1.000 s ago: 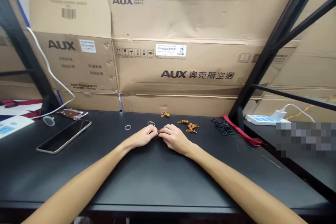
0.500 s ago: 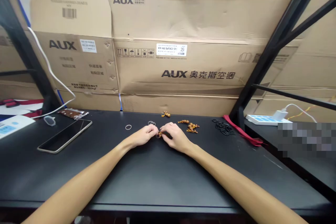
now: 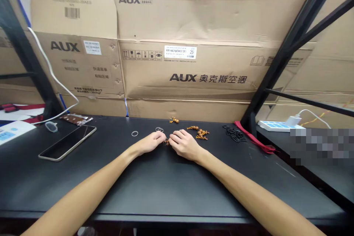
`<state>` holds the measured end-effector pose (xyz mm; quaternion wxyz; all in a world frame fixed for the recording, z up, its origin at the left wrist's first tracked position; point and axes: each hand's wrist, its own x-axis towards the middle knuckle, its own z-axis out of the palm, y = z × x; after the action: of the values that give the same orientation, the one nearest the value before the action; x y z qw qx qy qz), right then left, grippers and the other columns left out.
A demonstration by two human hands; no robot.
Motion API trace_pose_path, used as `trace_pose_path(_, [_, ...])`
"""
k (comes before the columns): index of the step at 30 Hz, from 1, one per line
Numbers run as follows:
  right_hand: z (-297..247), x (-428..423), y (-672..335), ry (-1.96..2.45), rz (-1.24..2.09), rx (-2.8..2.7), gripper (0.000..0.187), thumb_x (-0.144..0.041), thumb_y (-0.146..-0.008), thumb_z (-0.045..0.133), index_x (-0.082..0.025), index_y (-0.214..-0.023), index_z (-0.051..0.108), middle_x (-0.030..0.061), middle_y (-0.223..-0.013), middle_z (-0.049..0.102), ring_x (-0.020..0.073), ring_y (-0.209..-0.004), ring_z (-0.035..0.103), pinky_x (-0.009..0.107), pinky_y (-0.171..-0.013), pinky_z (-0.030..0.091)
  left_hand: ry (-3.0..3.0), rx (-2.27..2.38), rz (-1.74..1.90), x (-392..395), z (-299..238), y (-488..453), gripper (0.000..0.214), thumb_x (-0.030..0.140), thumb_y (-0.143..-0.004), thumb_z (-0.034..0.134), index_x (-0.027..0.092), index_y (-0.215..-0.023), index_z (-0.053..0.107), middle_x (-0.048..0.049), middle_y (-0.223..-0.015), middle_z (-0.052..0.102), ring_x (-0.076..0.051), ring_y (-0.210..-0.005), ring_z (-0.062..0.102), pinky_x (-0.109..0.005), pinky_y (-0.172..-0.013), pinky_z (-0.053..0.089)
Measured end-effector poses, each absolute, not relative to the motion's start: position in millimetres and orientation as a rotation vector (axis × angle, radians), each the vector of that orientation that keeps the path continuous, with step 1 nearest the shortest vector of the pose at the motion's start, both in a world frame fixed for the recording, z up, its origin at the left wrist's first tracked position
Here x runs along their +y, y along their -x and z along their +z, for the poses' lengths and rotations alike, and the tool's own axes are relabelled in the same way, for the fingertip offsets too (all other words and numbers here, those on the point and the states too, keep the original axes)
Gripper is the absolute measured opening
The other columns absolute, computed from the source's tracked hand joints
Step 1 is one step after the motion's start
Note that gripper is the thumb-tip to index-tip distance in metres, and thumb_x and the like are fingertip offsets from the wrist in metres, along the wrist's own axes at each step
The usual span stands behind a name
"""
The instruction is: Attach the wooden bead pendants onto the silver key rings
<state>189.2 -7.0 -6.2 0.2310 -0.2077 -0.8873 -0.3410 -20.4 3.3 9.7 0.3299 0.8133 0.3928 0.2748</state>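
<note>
My left hand is closed in a pinch on a thin metal ring at the middle of the black table. My right hand is curled close beside it, its fingers closed round a brown and orange beaded cord charm. Only a small part of this charm shows between the hands; most of it is hidden by the fingers. Just behind my left fingertips lie a few loose metal rings, and a single ring rests farther left. Several more beaded charms lie beyond my right hand, with one charm near the back.
A phone lies on the table at left, near a brown packet. Black loops are piled at right by a red strap. Cardboard boxes stand behind; a white power strip sits far right.
My right fingers have curled in more tightly, and less of the charm shows between the hands. My left hand stays nearly in place.
</note>
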Motion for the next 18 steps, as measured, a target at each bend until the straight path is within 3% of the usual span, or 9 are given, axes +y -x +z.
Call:
trace_pose_path(8, [-5.6, -8.2, -190.7, 0.482, -1.002, -2.442, 0.021, -0.012, -0.093, 0.041, -0.015, -0.089, 0.061, 0.0099, -0.091, 0.063, 0.0197, -0.089, 0.051, 0.034, -0.072, 0.037, -2.105, 1.027, 0.687, 0.2, 12.3, 15.3, 0.025, 0.037, -0.081, 0.041, 0.017, -0.069, 0.051, 0.0007, -0.071, 0.051, -0.016, -0.071, 0.047, -0.026, -0.069, 0.04])
trace_pose_path(18, [-6.1, -5.2, -190.4, 0.533, -0.716, -2.416, 0.02, -0.011, -0.091, 0.044, -0.017, -0.087, 0.063, 0.0068, -0.091, 0.065, 0.0176, -0.088, 0.051, 0.031, -0.072, 0.037, -2.111, 1.193, 0.646, -6.4, 16.7, 7.1, 0.021, 0.033, -0.078, 0.04, 0.017, -0.069, 0.051, 0.0005, -0.073, 0.054, -0.017, -0.075, 0.051, -0.026, -0.071, 0.04])
